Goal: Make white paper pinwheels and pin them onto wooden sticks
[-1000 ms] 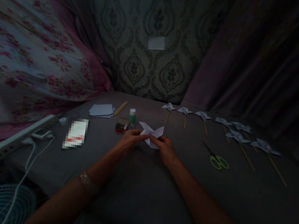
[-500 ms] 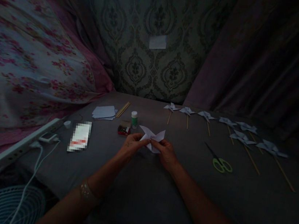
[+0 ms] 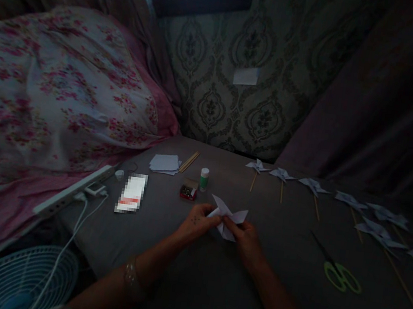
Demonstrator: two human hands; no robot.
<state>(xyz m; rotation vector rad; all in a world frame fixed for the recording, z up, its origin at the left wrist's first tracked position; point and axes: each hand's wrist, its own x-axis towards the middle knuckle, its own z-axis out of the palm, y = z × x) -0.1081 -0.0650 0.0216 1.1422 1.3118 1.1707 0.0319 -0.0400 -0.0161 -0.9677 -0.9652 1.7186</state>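
Between my two hands is a white paper pinwheel (image 3: 227,231), its pointed blades folded toward the middle and no stick visible on it. My left hand (image 3: 197,223) pinches it from the left, thumb near the centre. From the right, my right hand (image 3: 250,241) grips it with thumb and fingers closed, close to the same centre. Just beyond my left hand stands an open red box (image 3: 188,193) of small metallic pieces, probably pins. A glue stick (image 3: 203,179) with a white cap and green label stands upright beside the box.
Behind lie a stack of white paper (image 3: 164,163) and several wooden sticks (image 3: 189,162). Several finished pinwheels (image 3: 283,174) on sticks line the right side, with green-handled scissors (image 3: 340,276) nearer. At left are a power strip (image 3: 72,192) with cables and a blue fan (image 3: 18,282).
The view has swung left and up, so everything sits lower and further right, and a barred window shows at the top. Both hands keep hold of the paper pinwheel.
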